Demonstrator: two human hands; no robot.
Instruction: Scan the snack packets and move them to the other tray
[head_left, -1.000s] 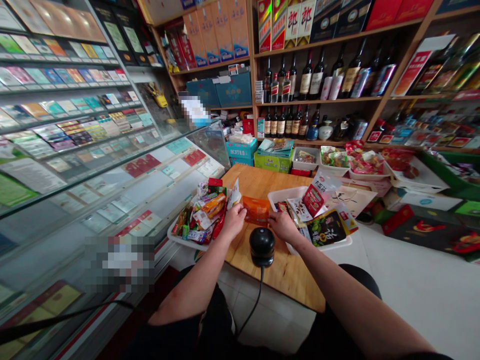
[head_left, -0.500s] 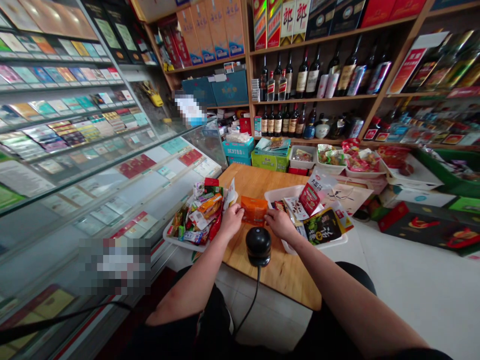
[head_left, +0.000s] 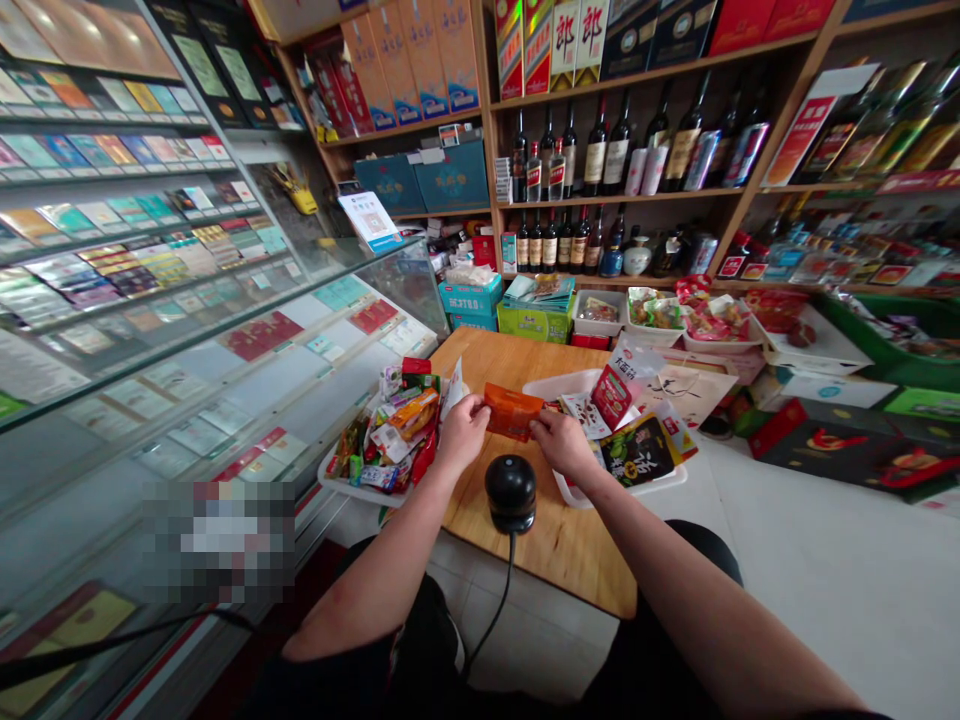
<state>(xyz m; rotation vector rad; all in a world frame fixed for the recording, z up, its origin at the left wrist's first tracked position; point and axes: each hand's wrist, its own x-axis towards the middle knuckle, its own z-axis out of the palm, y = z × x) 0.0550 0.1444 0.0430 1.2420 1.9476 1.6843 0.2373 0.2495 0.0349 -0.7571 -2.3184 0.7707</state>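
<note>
Between my two hands I hold an orange snack packet (head_left: 513, 412) by its ends, above the wooden table. My left hand (head_left: 463, 432) pinches its left end, and my right hand (head_left: 562, 440) grips the lower right corner. Just below the packet a black corded scanner (head_left: 511, 492) stands on the table, its cable running down toward my legs. To the left is a white tray (head_left: 352, 490) heaped with small snack packets. On the right, a second white tray (head_left: 654, 486) holds larger bags, among them a black one (head_left: 637, 452) and a red one (head_left: 613, 395).
The wooden table (head_left: 577, 560) stands before my knees. A glass display counter (head_left: 300, 340) runs along the left. Behind are shelves of bottles (head_left: 600, 150), a green carton (head_left: 534, 320) and several bins of snacks. A dark box (head_left: 840, 445) sits on the floor at right.
The orange packet has tilted, its left end now higher than its right. Both hands keep their hold on it. The whole view has shifted slightly.
</note>
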